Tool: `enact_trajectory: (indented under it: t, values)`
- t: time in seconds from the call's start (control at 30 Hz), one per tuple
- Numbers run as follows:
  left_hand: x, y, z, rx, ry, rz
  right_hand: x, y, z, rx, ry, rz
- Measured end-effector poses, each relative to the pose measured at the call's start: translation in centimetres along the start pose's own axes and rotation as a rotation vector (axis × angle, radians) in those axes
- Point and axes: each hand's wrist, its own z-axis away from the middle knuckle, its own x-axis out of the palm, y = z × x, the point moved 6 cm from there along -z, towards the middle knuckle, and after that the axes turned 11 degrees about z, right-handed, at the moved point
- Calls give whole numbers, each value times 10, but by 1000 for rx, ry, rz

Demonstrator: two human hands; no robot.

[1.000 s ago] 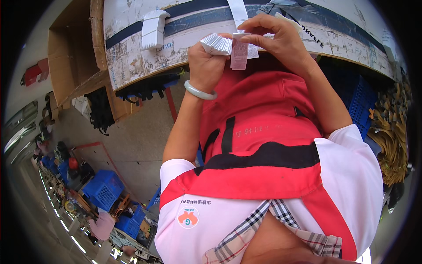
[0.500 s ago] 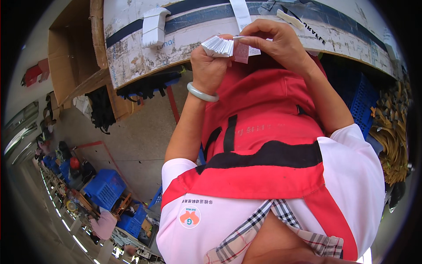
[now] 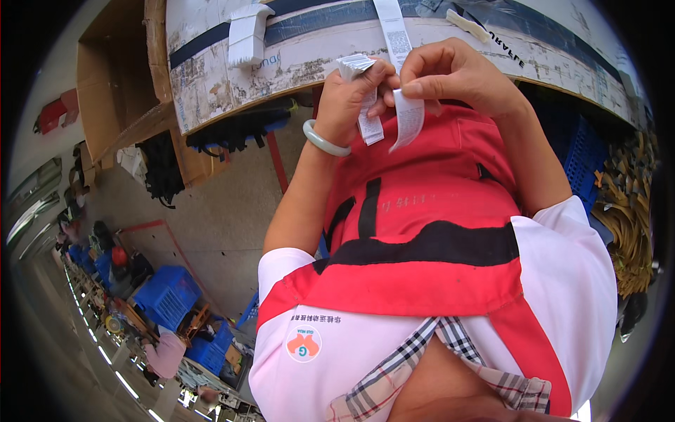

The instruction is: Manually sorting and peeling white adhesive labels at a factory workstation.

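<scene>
My left hand, with a pale bangle at its wrist, is closed around a stack of folded white printed labels. Label ends hang out below its fingers. Just to the right, my right hand pinches one white label by its upper end; the label curls down in front of my red apron. Both hands are close together at the near edge of the worktable. Behind them a long white label strip lies on the tabletop.
A banded bundle of white labels lies on the worn worktable, left of my hands. An open cardboard box stands at the left. Blue crates and tan strips are at the right. Another person is far off, lower left.
The right hand has moved slightly right and down, and a label now dangles from its fingers. The left hand's stack has turned, with label ends showing below. More of the strip on the table shows.
</scene>
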Motion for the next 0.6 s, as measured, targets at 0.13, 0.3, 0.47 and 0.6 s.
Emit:
enact_trajectory:
  t: [0.13, 0.3, 0.47, 0.6]
  values:
    - [6, -10, -3, -105, -116, 136, -9, 8, -10, -203, 396, 215]
    - [-2, -16, -4, -98, -154, 57, -20, 22, -16, -153, 459, 267]
    - [11, -3, -3, -163, -77, 194, -66, 8, -29, -229, 782, 970]
    - [3, -7, -10, -86, -141, 228, -69, 17, -34, -320, 843, 853]
